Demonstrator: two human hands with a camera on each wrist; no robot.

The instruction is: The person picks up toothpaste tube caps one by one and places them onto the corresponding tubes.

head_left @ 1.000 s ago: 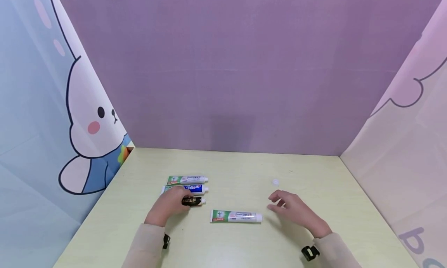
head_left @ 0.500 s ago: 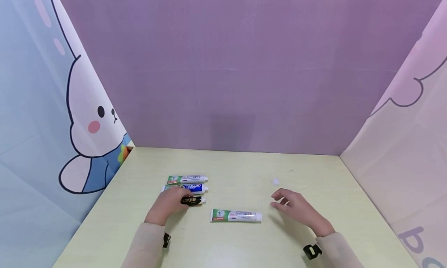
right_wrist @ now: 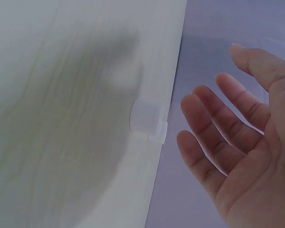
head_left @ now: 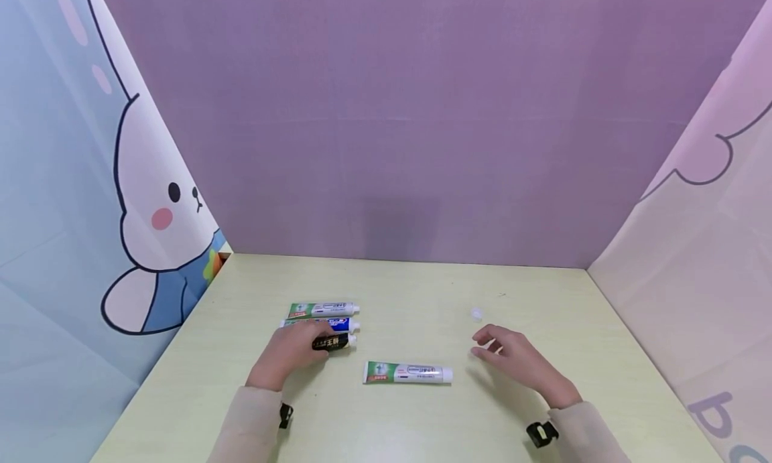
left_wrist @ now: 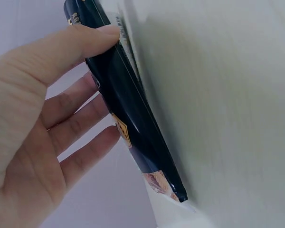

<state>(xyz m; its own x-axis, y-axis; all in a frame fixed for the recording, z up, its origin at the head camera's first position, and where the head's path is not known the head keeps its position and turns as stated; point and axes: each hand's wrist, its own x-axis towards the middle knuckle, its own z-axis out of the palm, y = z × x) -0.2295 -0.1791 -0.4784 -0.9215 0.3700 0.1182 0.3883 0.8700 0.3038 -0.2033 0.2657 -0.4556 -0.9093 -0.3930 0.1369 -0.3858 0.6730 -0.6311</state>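
Observation:
In the head view my left hand (head_left: 292, 350) pinches a black toothpaste tube (head_left: 329, 342) at the front of a row. The left wrist view has the thumb on one side of this black toothpaste tube (left_wrist: 128, 109) and the fingers on the other. Just behind it lie a blue toothpaste tube (head_left: 341, 325), partly covered by the hand, and a green-and-white toothpaste tube (head_left: 324, 309). Another green-and-white toothpaste tube (head_left: 407, 373) rests nearer, between the hands. My right hand (head_left: 519, 360) hovers over the table with relaxed fingers, holding nothing.
A small white cap-like piece (head_left: 476, 314) sits on the table (head_left: 416, 289) beyond my right hand; the right wrist view shows this white piece (right_wrist: 147, 118) too. A purple cloth (head_left: 386, 128) hangs at the back, with printed cloths on both sides.
The black toothpaste tube has shifted slightly back toward the blue one, with my left hand on it. My right hand has drifted a little to the right.

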